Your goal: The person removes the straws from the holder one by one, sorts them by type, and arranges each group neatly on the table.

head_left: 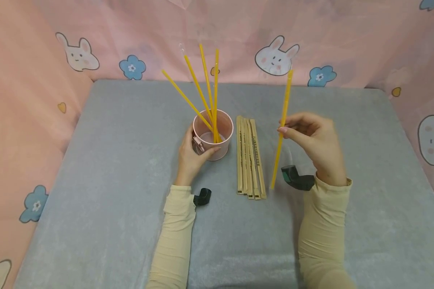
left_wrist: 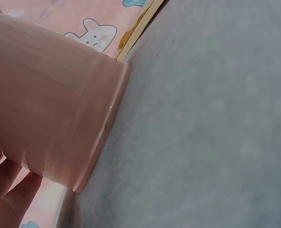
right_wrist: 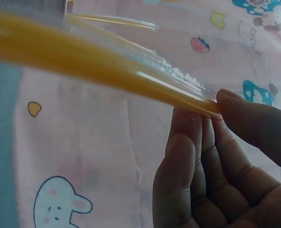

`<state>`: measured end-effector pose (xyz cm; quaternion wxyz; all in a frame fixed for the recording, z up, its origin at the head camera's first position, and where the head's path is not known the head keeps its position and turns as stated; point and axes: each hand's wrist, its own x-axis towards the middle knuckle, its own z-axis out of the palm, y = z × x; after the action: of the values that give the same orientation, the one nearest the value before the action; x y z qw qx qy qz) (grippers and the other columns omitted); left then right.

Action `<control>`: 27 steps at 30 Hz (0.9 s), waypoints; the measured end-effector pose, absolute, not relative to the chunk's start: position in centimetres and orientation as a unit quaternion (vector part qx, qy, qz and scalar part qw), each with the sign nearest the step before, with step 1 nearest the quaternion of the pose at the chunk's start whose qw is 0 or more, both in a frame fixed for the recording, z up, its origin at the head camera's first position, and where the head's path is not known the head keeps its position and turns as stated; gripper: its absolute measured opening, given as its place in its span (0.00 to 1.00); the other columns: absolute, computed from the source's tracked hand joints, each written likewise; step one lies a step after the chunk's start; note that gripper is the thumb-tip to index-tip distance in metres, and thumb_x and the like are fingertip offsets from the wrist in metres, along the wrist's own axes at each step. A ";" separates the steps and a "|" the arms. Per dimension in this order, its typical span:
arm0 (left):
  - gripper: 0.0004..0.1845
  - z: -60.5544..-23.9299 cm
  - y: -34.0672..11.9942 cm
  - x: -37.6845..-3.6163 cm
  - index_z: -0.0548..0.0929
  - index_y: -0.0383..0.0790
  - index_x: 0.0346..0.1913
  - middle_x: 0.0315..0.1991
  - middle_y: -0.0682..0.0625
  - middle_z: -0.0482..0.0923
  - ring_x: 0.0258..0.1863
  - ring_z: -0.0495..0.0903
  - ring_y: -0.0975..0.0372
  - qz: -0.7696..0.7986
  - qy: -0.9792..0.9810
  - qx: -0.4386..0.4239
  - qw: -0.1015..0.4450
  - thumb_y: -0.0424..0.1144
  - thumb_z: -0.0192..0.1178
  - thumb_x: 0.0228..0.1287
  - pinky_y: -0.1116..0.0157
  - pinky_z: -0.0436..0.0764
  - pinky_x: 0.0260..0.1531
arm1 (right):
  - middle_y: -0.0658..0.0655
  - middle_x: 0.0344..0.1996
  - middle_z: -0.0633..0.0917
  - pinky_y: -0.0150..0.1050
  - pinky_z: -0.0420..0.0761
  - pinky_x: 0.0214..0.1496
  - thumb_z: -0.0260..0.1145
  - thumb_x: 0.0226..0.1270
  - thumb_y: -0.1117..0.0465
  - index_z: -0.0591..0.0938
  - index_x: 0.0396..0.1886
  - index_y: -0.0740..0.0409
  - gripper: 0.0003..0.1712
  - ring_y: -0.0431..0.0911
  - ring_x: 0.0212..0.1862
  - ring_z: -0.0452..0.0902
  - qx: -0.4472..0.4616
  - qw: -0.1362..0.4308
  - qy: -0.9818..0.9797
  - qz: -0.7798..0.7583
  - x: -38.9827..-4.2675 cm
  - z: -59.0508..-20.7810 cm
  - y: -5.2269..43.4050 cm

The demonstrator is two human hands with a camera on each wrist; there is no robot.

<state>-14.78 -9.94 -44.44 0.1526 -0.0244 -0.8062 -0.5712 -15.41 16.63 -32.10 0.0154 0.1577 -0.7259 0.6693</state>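
My left hand (head_left: pixel 193 158) holds a pink cup (head_left: pixel 222 151) by its side, thumb at the front and fingers round the left. Several yellow straws (head_left: pixel 191 98) in clear wrappers lean in the cup, fanning up and to the left. In the left wrist view the cup's wall (left_wrist: pixel 50 99) fills the left side, with fingertips (left_wrist: pixel 24 190) against it. Between thumb and fingers, my right hand (head_left: pixel 316 138) pinches one yellow straw (head_left: pixel 285 104), upright and slightly tilted. The right wrist view shows this straw (right_wrist: pixel 107 73) in its clear wrapper, gripped by the fingertips.
Several paper-wrapped sticks (head_left: pixel 251 160) lie side by side on the grey tablecloth (head_left: pixel 130 180), between the cup and my right hand. A pink curtain (head_left: pixel 231 24) with rabbits and flowers hangs behind the table and along its sides.
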 end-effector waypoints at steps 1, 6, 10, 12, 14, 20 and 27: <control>0.51 -44.4 -9.9 -14.8 0.60 0.33 0.69 0.63 0.39 0.67 0.62 0.67 0.52 -0.569 -0.808 -0.024 0.153 0.36 0.77 0.41 0.61 0.65 0.62 | 0.56 0.30 0.84 0.32 0.81 0.37 0.66 0.55 0.78 0.83 0.35 0.71 0.07 0.46 0.31 0.81 0.155 0.014 -0.734 0.661 -15.5 -32.2 16.7; 0.50 -44.3 -10.0 -14.8 0.60 0.33 0.69 0.63 0.39 0.67 0.62 0.67 0.52 -0.569 -0.808 -0.027 0.152 0.36 0.77 0.41 0.60 0.65 0.62 | 0.52 0.30 0.85 0.31 0.81 0.35 0.66 0.57 0.75 0.84 0.35 0.66 0.07 0.45 0.30 0.81 0.138 0.003 -0.781 0.610 -15.9 -32.5 16.8; 0.50 -44.3 -10.0 -14.8 0.61 0.32 0.69 0.63 0.39 0.67 0.61 0.68 0.51 -0.573 -0.804 -0.032 0.154 0.35 0.77 0.41 0.61 0.66 0.62 | 0.51 0.30 0.85 0.32 0.81 0.35 0.66 0.59 0.72 0.84 0.37 0.65 0.06 0.45 0.30 0.81 0.125 -0.017 -0.804 0.581 -16.4 -33.1 17.0; 0.50 -44.4 -10.0 -14.8 0.61 0.32 0.68 0.62 0.39 0.67 0.61 0.68 0.52 -0.574 -0.804 -0.032 0.155 0.35 0.77 0.41 0.61 0.66 0.62 | 0.51 0.29 0.86 0.33 0.81 0.35 0.66 0.60 0.71 0.83 0.38 0.67 0.07 0.45 0.30 0.81 0.116 -0.031 -0.809 0.575 -16.8 -33.5 17.1; 0.50 -44.4 -10.0 -14.8 0.61 0.32 0.68 0.62 0.39 0.68 0.61 0.68 0.52 -0.575 -0.803 -0.033 0.155 0.35 0.77 0.42 0.62 0.66 0.61 | 0.50 0.29 0.86 0.34 0.82 0.36 0.66 0.60 0.69 0.82 0.39 0.70 0.09 0.45 0.30 0.82 0.109 -0.044 -0.816 0.566 -17.2 -34.0 17.1; 0.50 -44.3 -10.0 -14.8 0.61 0.33 0.69 0.63 0.39 0.68 0.61 0.68 0.53 -0.573 -0.805 -0.030 0.153 0.36 0.77 0.42 0.62 0.66 0.62 | 0.51 0.29 0.86 0.37 0.82 0.36 0.66 0.62 0.66 0.79 0.41 0.74 0.13 0.46 0.31 0.81 0.096 -0.092 -0.825 0.549 -18.7 -36.0 17.5; 0.49 -44.3 -10.0 -14.8 0.62 0.33 0.68 0.62 0.40 0.68 0.61 0.68 0.52 -0.570 -0.808 -0.023 0.147 0.37 0.77 0.42 0.62 0.65 0.62 | 0.51 0.28 0.85 0.39 0.82 0.36 0.65 0.63 0.66 0.79 0.41 0.74 0.14 0.45 0.30 0.81 0.062 -0.141 -0.825 0.544 -20.1 -38.5 17.8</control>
<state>-14.78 -10.00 -44.25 0.1475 -0.0226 -0.8077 -0.5704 -20.08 17.84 -38.51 -0.1408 0.0622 -0.8251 0.5436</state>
